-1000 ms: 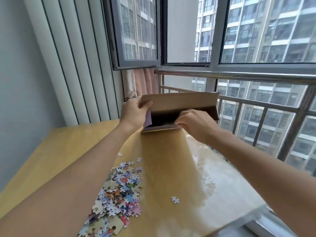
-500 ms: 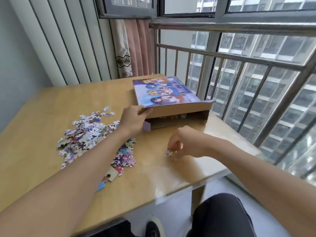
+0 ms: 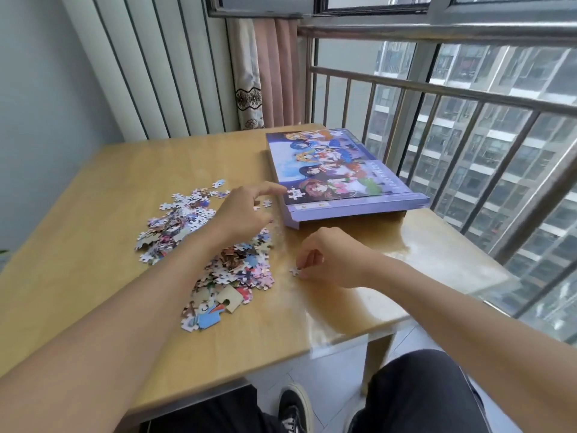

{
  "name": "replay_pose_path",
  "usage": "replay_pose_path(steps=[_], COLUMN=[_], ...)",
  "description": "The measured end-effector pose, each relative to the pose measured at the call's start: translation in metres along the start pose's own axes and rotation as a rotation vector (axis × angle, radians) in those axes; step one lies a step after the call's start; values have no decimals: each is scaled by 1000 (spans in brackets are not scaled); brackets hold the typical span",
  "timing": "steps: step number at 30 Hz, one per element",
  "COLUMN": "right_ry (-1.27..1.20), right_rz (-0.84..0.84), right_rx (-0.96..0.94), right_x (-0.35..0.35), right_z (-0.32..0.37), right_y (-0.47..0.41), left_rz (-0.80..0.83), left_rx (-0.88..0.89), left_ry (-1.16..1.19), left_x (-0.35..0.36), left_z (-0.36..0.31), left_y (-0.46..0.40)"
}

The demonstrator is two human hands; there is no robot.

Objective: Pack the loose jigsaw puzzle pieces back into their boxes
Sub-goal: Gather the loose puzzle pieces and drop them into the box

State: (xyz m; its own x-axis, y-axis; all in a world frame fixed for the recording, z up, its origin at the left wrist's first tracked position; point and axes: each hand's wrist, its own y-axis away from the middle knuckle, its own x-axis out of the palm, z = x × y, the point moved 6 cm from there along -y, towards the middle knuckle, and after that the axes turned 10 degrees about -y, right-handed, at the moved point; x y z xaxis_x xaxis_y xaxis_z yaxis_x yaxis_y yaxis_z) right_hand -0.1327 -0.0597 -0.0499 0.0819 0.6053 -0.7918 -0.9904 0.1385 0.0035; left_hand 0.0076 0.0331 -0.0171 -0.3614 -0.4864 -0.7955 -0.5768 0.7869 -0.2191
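Observation:
A purple puzzle box (image 3: 337, 170) with a cartoon picture lies flat at the table's far right, its front flap down. Loose jigsaw pieces (image 3: 231, 270) are heaped in the middle of the wooden table (image 3: 93, 189), with a second heap (image 3: 175, 226) to the left. My left hand (image 3: 243, 210) hovers over the pieces just left of the box, fingers spread and holding nothing. My right hand (image 3: 327, 257) rests in front of the box, and its fingertips pinch a single white piece (image 3: 294, 270) that lies on the table.
A metal railing (image 3: 468, 126) and window run along the right side, close behind the box. A curtain (image 3: 265, 73) hangs at the back corner. My legs and a shoe (image 3: 293, 410) show below the table's near edge.
My left hand has let go of the box flap and moved left over the pieces. The flap has dropped down. My right hand stays pinched on the single piece.

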Motion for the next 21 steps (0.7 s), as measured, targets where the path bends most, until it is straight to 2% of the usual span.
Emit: replay_pose_path(steps=[3,6,8,11,14,21], right_ry=[-28,-28,-13,-51,-154,-400], right_rz=[-76,-130,-171,-253,-133,-16], right_rx=[-54,-55,-3,146,319,528], right_x=[17,28,26,16,25,41], right_z=[22,38,42,43,52,72], right_y=[-21,-41,-49,-57,-64,-85], left_rz=[-162,-239,-211,-32,149,90], left_rx=[-53,-117,-167,-262,-329,-253], left_ry=[36,-50,-181,-416,-517,-481], left_x=[-35,-61,-70,-66,-46,-34], left_z=[20,46,63,90,110,110], left_y=[17,40,61,101,129,126])
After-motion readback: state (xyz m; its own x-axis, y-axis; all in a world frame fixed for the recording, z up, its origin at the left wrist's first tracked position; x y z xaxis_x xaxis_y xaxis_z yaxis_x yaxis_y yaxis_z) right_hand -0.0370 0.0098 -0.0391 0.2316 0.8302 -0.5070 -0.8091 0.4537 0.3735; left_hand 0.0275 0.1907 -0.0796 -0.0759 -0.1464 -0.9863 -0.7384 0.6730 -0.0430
